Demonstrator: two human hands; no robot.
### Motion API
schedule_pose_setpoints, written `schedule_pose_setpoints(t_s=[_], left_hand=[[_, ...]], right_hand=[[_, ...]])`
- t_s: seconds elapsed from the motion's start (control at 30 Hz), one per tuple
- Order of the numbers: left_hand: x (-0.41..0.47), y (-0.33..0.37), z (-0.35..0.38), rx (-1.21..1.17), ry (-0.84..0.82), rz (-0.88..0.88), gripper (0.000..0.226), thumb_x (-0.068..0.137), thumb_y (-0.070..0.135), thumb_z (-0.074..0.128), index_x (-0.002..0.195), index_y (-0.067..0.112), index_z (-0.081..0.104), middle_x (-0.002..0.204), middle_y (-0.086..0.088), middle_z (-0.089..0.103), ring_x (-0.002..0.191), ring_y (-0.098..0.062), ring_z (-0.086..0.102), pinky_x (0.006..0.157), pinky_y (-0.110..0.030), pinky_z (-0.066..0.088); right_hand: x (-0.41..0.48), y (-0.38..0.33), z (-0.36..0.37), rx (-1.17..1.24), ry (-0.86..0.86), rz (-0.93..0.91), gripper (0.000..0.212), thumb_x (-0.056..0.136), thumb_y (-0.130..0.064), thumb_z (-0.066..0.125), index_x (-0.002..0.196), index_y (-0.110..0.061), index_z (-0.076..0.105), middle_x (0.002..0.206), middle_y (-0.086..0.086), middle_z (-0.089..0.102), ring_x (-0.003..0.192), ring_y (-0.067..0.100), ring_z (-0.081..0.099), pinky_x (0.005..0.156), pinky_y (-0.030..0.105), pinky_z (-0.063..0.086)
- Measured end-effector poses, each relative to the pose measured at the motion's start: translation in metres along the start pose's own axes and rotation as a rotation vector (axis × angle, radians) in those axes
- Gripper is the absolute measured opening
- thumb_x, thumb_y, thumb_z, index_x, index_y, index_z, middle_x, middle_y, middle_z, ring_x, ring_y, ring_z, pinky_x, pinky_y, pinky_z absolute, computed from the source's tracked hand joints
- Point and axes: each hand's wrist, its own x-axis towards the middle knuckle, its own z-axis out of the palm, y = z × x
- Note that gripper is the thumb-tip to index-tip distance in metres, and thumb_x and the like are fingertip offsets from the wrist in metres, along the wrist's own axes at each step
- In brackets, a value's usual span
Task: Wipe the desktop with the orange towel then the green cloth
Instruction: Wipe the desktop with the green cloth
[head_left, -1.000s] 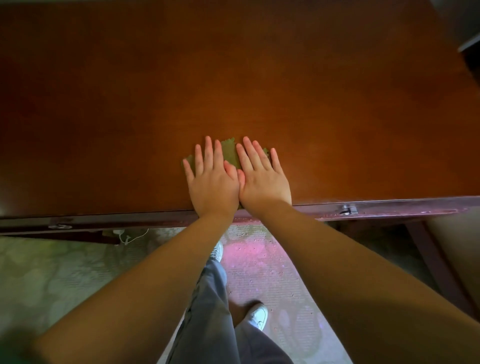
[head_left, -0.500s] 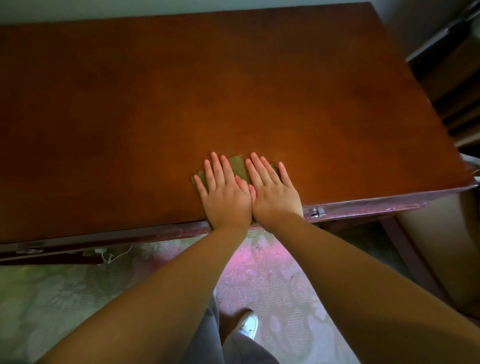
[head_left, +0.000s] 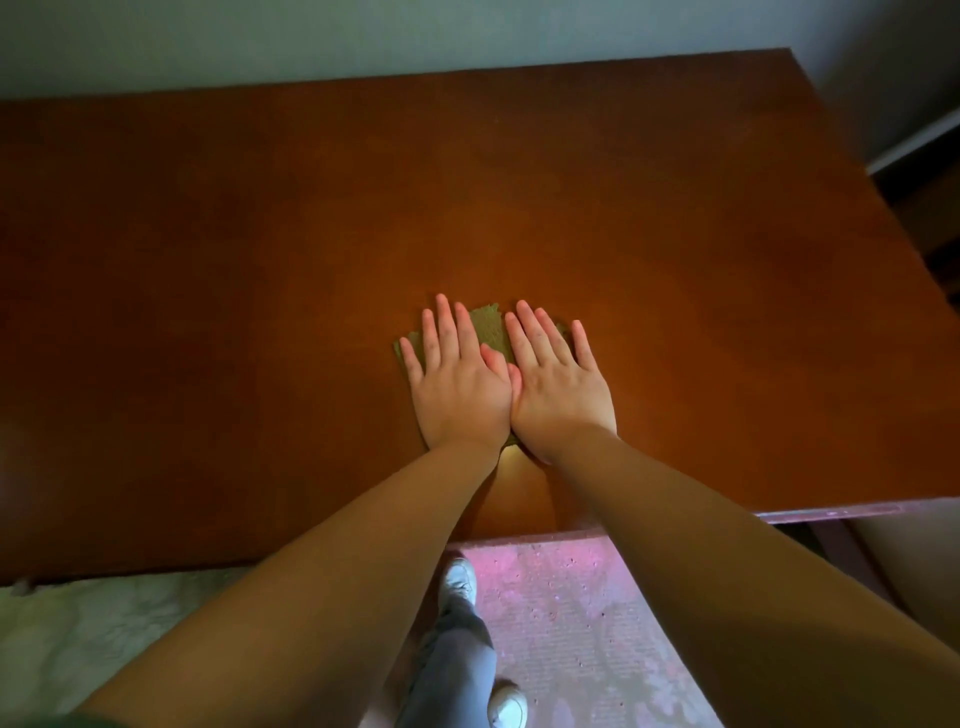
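The green cloth (head_left: 490, 331) lies flat on the brown wooden desktop (head_left: 260, 270), a little back from the near edge. My left hand (head_left: 457, 384) and my right hand (head_left: 556, 387) press down on it side by side, fingers straight and spread, thumbs touching. Most of the cloth is hidden under my palms; only its far edge and left corner show. No orange towel is in view.
The desk's back edge meets a pale wall (head_left: 363, 41). Its right edge drops off toward dark furniture (head_left: 930, 208). Below the near edge are a patterned floor (head_left: 571, 623), my trouser leg and white shoes (head_left: 457, 579).
Both hands have slid the green cloth away from the desk's near edge toward the middle. The view has tilted up, bringing the wall and back edge into sight.
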Motion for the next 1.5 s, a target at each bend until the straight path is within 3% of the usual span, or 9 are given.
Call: schedule_pose_setpoints(t_s=[0.37, 1.17, 1.27, 1.4, 1.5], left_hand=[[0.097, 0.014, 0.000, 0.035, 0.029, -0.007, 0.059, 0.100, 0.042, 0.014, 0.152, 0.017, 0.002, 0.160, -0.005, -0.004, 0.147, -0.022, -0.005, 0.118, -0.044, -0.003], [0.355, 0.039, -0.011, -0.002, 0.059, -0.012, 0.055, 0.101, 0.036, 0.012, 0.152, 0.016, 0.005, 0.160, -0.004, -0.002, 0.147, -0.020, -0.003, 0.119, -0.042, -0.001], [0.380, 0.040, -0.012, -0.093, 0.133, -0.052, 0.053, 0.100, 0.031, 0.023, 0.150, 0.012, 0.019, 0.159, -0.006, 0.013, 0.146, -0.021, 0.010, 0.119, -0.040, 0.004], [0.402, 0.042, -0.014, -0.150, 0.271, -0.050, 0.034, 0.096, 0.024, 0.037, 0.123, 0.008, 0.049, 0.131, -0.012, 0.046, 0.122, -0.026, 0.042, 0.105, -0.035, 0.032], [0.414, 0.046, -0.016, -0.087, 0.237, -0.023, 0.031, 0.097, 0.025, 0.033, 0.113, 0.008, 0.054, 0.117, -0.013, 0.055, 0.111, -0.028, 0.048, 0.099, -0.037, 0.033]], right_hand=[[0.094, 0.019, -0.016, -0.042, 0.043, -0.025, 0.054, 0.100, -0.039, -0.002, 0.149, -0.019, -0.015, 0.156, -0.002, -0.024, 0.143, 0.013, -0.022, 0.111, 0.038, -0.021], [0.350, 0.055, -0.058, 0.045, 0.030, -0.103, 0.051, 0.103, -0.031, 0.004, 0.151, -0.020, -0.007, 0.159, -0.004, -0.013, 0.146, 0.010, -0.011, 0.117, 0.032, -0.011], [0.377, 0.057, -0.061, 0.061, 0.033, -0.109, 0.050, 0.103, -0.030, 0.005, 0.152, -0.019, -0.004, 0.160, -0.004, -0.010, 0.146, 0.010, -0.009, 0.117, 0.031, -0.010], [0.402, 0.059, -0.063, 0.063, 0.060, -0.121, 0.050, 0.104, -0.029, 0.008, 0.152, -0.016, 0.002, 0.161, -0.001, -0.003, 0.147, 0.012, -0.004, 0.119, 0.032, -0.008], [0.412, 0.062, -0.065, 0.104, 0.069, -0.120, 0.050, 0.104, -0.027, 0.011, 0.152, -0.013, 0.013, 0.159, 0.002, 0.015, 0.147, 0.014, 0.006, 0.120, 0.033, -0.005]])
